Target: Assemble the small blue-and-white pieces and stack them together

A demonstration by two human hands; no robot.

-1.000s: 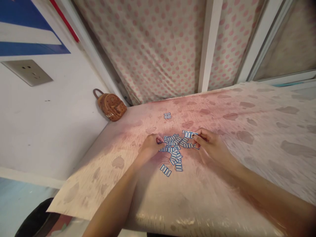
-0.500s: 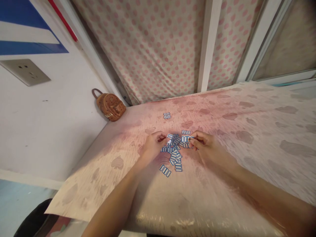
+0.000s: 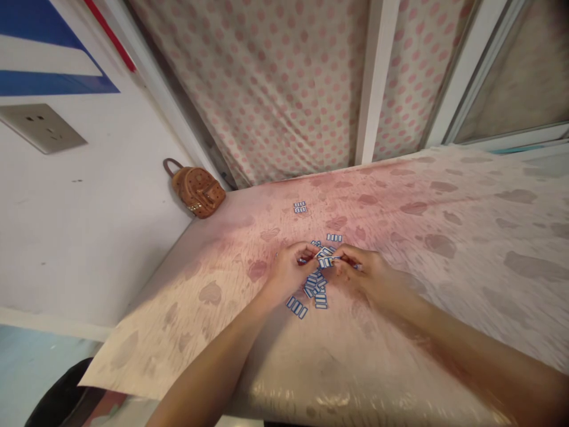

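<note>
My left hand (image 3: 293, 270) is closed in a pinch on a small blue-and-white label-like piece (image 3: 323, 253). Facing it, my right hand (image 3: 368, 271) pinches another such piece (image 3: 326, 262) by its right end. The two pieces meet or overlap between my fingertips; whether they are joined I cannot tell. Beneath and in front of my hands lies a loose pile of similar pieces (image 3: 315, 283), partly hidden by the fingers. One piece (image 3: 297, 307) rests apart at the near left, and another (image 3: 334, 237) just beyond my right fingers.
Farther back on the patterned tablecloth (image 3: 213, 293) sits a small group of the same pieces (image 3: 300, 207). A brown backpack-shaped pouch (image 3: 200, 191) leans against the wall at the table's left corner. Behind the table hangs a dotted curtain (image 3: 284, 89) beside a white post (image 3: 371, 89).
Both hands have come together over the pile, the left moving right and the right moving slightly left. The pieces they hold were apart and now touch or overlap.
</note>
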